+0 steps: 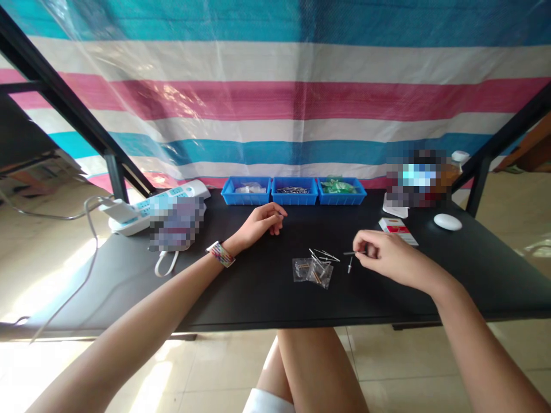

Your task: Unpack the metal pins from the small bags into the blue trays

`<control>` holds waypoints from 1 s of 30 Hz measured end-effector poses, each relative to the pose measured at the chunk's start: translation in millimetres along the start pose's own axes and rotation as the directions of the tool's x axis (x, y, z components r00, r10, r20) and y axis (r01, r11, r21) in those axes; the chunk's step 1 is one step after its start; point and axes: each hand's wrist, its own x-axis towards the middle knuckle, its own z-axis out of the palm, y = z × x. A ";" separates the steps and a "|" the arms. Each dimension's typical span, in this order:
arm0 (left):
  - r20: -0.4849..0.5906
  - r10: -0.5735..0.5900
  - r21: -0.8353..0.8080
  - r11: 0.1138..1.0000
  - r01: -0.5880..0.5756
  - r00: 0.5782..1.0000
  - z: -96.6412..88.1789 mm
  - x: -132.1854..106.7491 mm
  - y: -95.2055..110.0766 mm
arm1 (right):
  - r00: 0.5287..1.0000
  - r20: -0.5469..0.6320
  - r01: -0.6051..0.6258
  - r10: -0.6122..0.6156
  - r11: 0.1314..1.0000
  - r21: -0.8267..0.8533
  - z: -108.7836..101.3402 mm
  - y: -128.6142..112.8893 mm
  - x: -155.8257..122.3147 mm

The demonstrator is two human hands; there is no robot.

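My right hand (381, 252) is closed in a pinch on a thin metal blind rivet (349, 253), held just above the black table. Below its fingertips lies another rivet (350, 265). My left hand (263, 220) rests in front of the blue bins with curled fingers and the thumb against them; whatever may be between the fingertips is too small to make out. Between the hands is a loose pile of silver rivets (329, 256), partly on two small clear plastic bags, one bag (300, 269) to the left and the other bag (319, 275) holding brass-coloured pieces.
Three blue bins stand at the back: one bin (245, 198) with clear bags, a middle bin (294, 199) with metal pieces, a right bin (342, 199) with green bags. A power strip (161, 203) lies left; a red-white box (398, 230) and white mouse (447, 222) lie right.
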 end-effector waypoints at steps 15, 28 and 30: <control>0.050 -0.078 0.107 0.992 0.072 0.996 -1.9 4.6 1.1 | 0.960 -0.203 0.274 -0.191 0.783 0.558 69.0 -17.7 142.2; 0.014 -0.050 0.130 0.990 0.047 0.999 -0.9 2.9 3.6 | 0.982 -0.103 0.183 -0.159 0.646 0.742 77.6 -13.0 146.7; 0.012 -0.047 0.125 0.991 0.045 0.999 -1.0 3.1 3.2 | 0.984 -0.104 0.174 -0.146 0.631 0.756 76.9 -12.2 146.9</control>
